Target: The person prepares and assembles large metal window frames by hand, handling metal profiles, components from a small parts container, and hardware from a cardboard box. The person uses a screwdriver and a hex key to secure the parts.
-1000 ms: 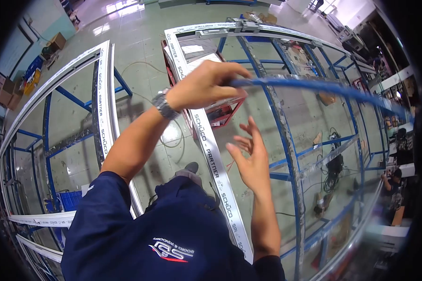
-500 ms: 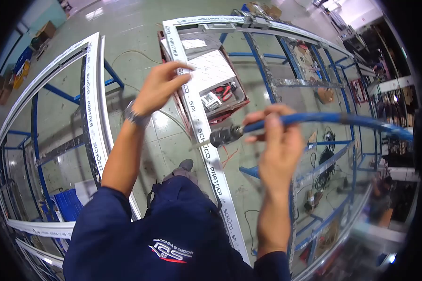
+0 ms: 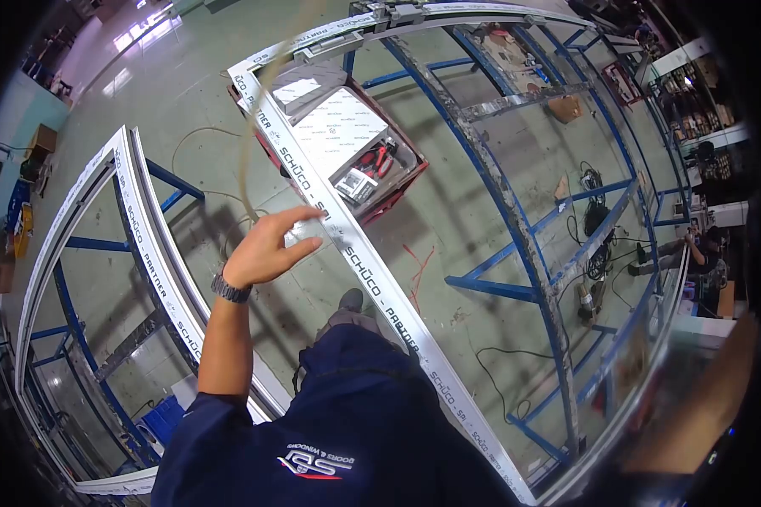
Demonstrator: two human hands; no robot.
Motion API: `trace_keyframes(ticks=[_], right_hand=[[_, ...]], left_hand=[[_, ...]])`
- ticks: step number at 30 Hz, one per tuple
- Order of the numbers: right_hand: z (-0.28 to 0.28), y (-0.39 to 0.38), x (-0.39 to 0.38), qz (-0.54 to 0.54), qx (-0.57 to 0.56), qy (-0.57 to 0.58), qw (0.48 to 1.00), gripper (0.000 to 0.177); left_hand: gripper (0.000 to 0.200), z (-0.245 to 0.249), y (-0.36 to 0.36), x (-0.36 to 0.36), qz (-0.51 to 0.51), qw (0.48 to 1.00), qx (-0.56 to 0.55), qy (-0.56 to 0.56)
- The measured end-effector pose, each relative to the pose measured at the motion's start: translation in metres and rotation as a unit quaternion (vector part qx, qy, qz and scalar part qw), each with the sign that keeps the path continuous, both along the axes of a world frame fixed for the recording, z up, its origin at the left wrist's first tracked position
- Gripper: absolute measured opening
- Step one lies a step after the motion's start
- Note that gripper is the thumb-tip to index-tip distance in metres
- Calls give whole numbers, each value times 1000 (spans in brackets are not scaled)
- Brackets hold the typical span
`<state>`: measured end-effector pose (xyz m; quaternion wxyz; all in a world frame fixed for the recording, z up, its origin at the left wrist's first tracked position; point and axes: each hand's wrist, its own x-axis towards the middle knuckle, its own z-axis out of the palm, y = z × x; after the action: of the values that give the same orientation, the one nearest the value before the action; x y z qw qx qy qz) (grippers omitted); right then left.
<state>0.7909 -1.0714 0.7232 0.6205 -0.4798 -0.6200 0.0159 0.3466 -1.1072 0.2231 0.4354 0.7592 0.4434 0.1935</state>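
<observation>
My left hand [image 3: 271, 245] is open, thumb and forefinger apart, with the fingertips right at the near edge of a white window-frame profile [image 3: 368, 270]. Printed lettering runs along the profile, which crosses in front of my body. On its far side a red-edged box [image 3: 414, 173] holds a white printed sheet [image 3: 334, 127] and red-handled pliers [image 3: 384, 160]. At the lower right only my blurred right forearm [image 3: 693, 406] shows, reaching outward; the hand itself is lost past the dark edge of the view.
Blue metal stands [image 3: 495, 291] support the frame on the right. A second white frame [image 3: 148, 253] stands to my left. A blurred yellowish hose [image 3: 249, 160] hangs past the left side of the profile. Black cables [image 3: 596, 220] lie on the floor, and another person [image 3: 702, 249] is at the far right.
My right hand has swung out to the right with the blue-hosed tool with the black chuck, and both have left view. My left hand stays by the profile; the view has shifted.
</observation>
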Motion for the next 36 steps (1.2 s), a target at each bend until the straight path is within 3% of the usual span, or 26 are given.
trace_keyframes(ticks=[2,3,6,7,9,12,14,15,18,20,21,22,24,30,36], right_hand=[[35,-8,54,-25,-29,39,998,55],[44,-13,78,-37,-46,59,997,59],[37,-40,138,-71,-107,115,985,70],[21,-55,145,-75,-152,69,983,73],[-11,-72,112,-98,-187,95,973,77],[-39,-86,58,-130,-184,63,972,74],[-40,-94,44,-165,-200,-13,966,76],[-44,-98,20,-163,-298,-119,933,82],[-53,-95,-8,-224,-294,-168,914,82],[-62,-99,-12,-249,-299,-209,897,82],[-66,-105,-11,-262,-305,-222,888,82],[-71,-104,-10,-271,-309,-241,879,81],[-77,-117,-2,-300,-322,-266,858,81],[-81,-200,29,-411,-390,-283,774,79],[-94,-338,67,-508,-457,-229,694,77]], left_hand=[[27,-13,4,-5,-54,990,-105,78],[20,-54,0,-12,-51,992,-108,38],[23,-151,-19,-4,-43,951,-304,-18],[24,-195,-31,9,5,953,-295,-65],[26,-249,-43,41,-32,992,-58,106],[25,-318,-57,71,-9,975,188,117],[27,-292,-53,99,112,993,33,-19],[39,-307,-48,107,91,989,109,26],[51,-356,-23,136,106,941,308,90],[62,-357,-1,149,154,865,472,73],[55,-358,4,152,174,849,478,145],[45,-340,8,159,185,889,393,143],[44,-335,10,173,187,911,327,167],[41,-348,13,185,177,915,296,208],[39,-349,-4,186,172,914,279,240]])
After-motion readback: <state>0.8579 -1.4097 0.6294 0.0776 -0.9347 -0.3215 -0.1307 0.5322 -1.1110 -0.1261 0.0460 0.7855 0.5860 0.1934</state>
